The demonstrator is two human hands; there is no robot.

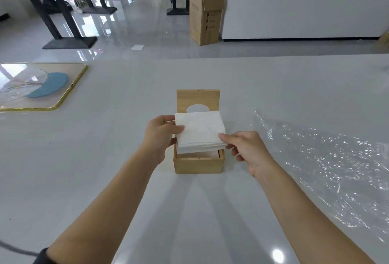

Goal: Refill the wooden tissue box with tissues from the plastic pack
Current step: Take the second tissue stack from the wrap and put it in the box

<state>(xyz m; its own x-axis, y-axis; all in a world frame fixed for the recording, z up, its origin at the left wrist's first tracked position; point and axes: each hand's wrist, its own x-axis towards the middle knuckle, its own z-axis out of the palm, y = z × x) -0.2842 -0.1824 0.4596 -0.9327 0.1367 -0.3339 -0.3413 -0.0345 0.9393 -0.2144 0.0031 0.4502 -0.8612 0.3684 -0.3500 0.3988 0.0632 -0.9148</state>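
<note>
I have the tissues (200, 131) pinched from both sides: my left hand (161, 137) grips the stack's left edge with the thumb on top and the fingers underneath, and my right hand (245, 150) nips the near right corner between thumb and forefinger, its other fingers curled loosely and holding nothing else. The stack hangs directly over the open box (199, 164), which sits near the middle of the counter (105, 158) with its lid (198, 100) standing upright at the far side, the oval slot showing behind the tissues. What the next move turns on, I judge, is the match between stack and opening: the stack looks tilted, far edge higher, near edge just above the box's front wall, and turned slightly out of square with the walls. It lies straight below my hands, so I expect to square it and lower it, neither hand needing to reach. The empty pack (326, 169) lies flat toward the counter's right edge, well apart from the box, nearer my right hand.
</note>
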